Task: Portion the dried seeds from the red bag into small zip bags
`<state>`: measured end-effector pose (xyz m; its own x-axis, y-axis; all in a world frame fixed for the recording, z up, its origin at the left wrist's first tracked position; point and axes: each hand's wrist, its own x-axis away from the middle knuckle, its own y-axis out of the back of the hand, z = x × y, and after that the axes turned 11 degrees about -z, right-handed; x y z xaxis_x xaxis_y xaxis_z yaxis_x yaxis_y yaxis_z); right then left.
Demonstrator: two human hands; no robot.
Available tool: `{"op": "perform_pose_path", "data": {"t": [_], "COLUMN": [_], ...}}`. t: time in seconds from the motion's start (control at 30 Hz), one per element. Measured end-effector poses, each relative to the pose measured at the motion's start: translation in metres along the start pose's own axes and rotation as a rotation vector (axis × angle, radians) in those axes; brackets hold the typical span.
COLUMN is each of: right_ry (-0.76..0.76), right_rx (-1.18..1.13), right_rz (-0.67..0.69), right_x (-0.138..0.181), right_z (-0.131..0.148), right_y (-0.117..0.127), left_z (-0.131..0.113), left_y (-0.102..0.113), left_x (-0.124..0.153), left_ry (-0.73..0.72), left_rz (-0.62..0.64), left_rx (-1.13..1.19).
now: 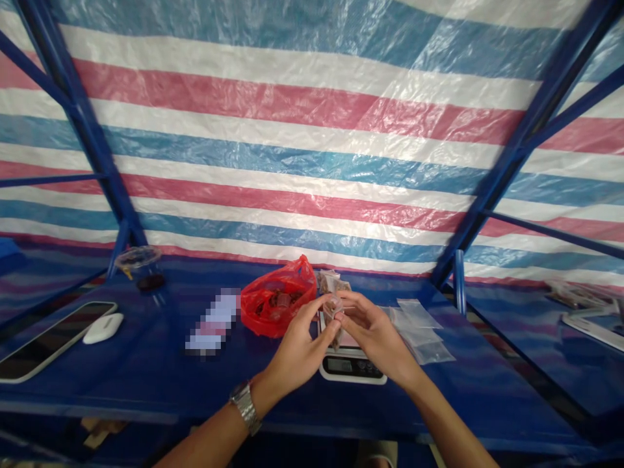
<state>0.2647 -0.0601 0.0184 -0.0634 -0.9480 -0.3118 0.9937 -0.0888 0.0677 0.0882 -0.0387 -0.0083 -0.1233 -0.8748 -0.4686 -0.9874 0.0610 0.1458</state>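
The left hand (303,342) and right hand (379,333) pinch the top of a small clear bag (333,305), fingers nearly closed, its brownish lower part hanging below the thumbs. It is over a scale (351,375), between a red bag (254,317) and flat clear sachets (425,335).

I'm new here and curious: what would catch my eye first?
Probably the shiny striped sheet of blue, white and red, spread behind the blue table. Next, the open red bag on the table, left of centre. Beside it, the person's fingers hold a small clear packet near a scale.
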Motion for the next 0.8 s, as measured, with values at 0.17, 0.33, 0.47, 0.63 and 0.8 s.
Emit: {"op": "perform_pose_path", "data": {"t": [0.17, 0.33, 0.47, 0.63, 0.8], "right_ry": [-0.131, -0.137, -0.112, 0.007, 0.131], "right_rx": [-0.027, -0.045, -0.035, -0.038, -0.064], "right_rz": [-0.015, -0.11, -0.173, -0.314, -0.359], "right_x": [-0.001, -0.005, -0.011, -0.026, -0.037], "right_z": [-0.001, -0.006, -0.015, -0.029, -0.033], "right_y": [0.004, 0.007, 0.006, -0.003, -0.011], "left_z": [-0.011, -0.015, -0.003, 0.014, 0.01], "left_y": [-0.004, -0.014, -0.019, -0.02, -0.019], "left_x": [-0.003, -0.001, -0.005, -0.016, -0.031], "left_ry": [0.13, 0.225, 0.219, 0.119, 0.116], "left_rz": [-0.001, -0.056, -0.14, -0.141, -0.137], "left_rx": [0.153, 0.183, 0.146, 0.129, 0.112]}}
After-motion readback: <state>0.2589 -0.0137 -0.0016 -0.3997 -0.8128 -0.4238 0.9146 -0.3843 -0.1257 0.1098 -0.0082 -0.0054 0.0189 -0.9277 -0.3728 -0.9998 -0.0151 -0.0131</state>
